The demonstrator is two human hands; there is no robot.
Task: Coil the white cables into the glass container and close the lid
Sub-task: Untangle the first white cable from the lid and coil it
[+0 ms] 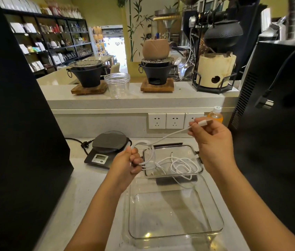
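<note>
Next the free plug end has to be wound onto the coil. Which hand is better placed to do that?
The right hand. It pinches the cable's plug end, raised and free to swing. The left hand grips the gathered loops beside the glass container, so it serves as the anchor.

The pale counter (88, 178) bears 1 glass container (175, 234), its lid (193, 148), and 1 scale (105, 151).

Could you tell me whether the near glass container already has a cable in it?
No, the container is bare inside; the loose cable lies on the lid behind it.
</note>
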